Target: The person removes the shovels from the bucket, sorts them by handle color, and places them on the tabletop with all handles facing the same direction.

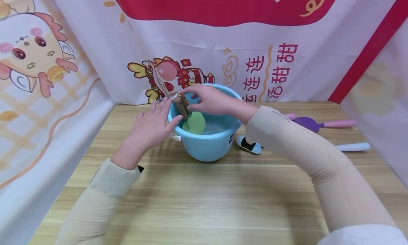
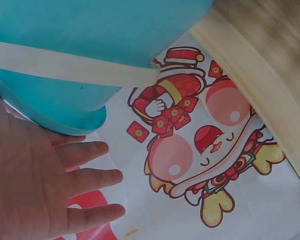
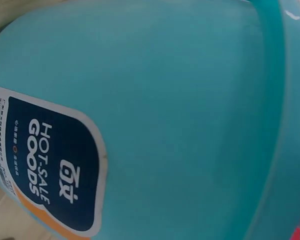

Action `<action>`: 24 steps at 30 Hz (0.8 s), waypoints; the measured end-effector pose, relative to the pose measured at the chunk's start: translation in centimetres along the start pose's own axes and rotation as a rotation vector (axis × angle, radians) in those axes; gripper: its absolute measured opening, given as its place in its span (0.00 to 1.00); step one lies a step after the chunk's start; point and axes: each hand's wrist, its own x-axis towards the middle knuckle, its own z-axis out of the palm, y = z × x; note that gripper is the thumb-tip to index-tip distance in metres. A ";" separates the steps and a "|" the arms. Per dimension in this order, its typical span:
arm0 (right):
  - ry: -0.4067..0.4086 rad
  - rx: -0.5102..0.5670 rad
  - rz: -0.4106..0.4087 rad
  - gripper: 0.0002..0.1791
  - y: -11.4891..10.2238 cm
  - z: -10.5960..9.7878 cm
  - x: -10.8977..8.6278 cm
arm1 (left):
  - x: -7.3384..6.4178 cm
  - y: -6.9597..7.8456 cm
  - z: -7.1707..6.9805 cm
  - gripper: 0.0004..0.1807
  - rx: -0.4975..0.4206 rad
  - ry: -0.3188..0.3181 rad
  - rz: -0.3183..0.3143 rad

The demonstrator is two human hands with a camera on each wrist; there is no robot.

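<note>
A light blue bucket (image 1: 205, 147) stands on the wooden table, with its white handle (image 2: 70, 65) visible in the left wrist view. Inside lean two brown wooden handles (image 1: 180, 108) against its left wall, above a rounded light green utensil head (image 1: 195, 124). My left hand (image 1: 153, 123) rests at the left rim with straight, spread fingers and thumb. Over the bucket's opening, my right hand (image 1: 208, 100) reaches in from the right. Its index fingertip is at the top of the wooden handles and its thumb beside them, set apart. The right wrist view shows the bucket's outside and label (image 3: 55, 165).
To the right of the bucket lie a light blue and black piece (image 1: 249, 145), a purple utensil (image 1: 306, 124) with a pink handle, and a pale blue handle (image 1: 353, 147), partly behind my right sleeve. A printed cloth (image 1: 204, 36) hangs behind the table.
</note>
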 end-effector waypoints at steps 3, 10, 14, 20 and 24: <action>-0.016 -0.037 -0.005 0.32 0.0 0.2 0.4 | 0.0 -0.1 -0.1 0.48 0.003 -0.002 0.002; -0.029 -0.094 -0.017 0.33 0.0 0.4 1.2 | 0.0 -0.2 0.0 0.48 -0.023 -0.022 0.001; -0.044 -0.114 -0.070 0.33 0.0 0.5 1.7 | 0.0 -0.2 0.0 0.48 -0.035 -0.024 -0.001; -0.092 -0.157 -0.082 0.35 0.1 0.5 2.4 | 0.0 -0.2 0.0 0.50 -0.042 -0.029 0.009; -0.101 -0.191 -0.077 0.36 0.3 0.6 2.6 | 0.0 -0.3 0.0 0.49 -0.042 -0.032 0.005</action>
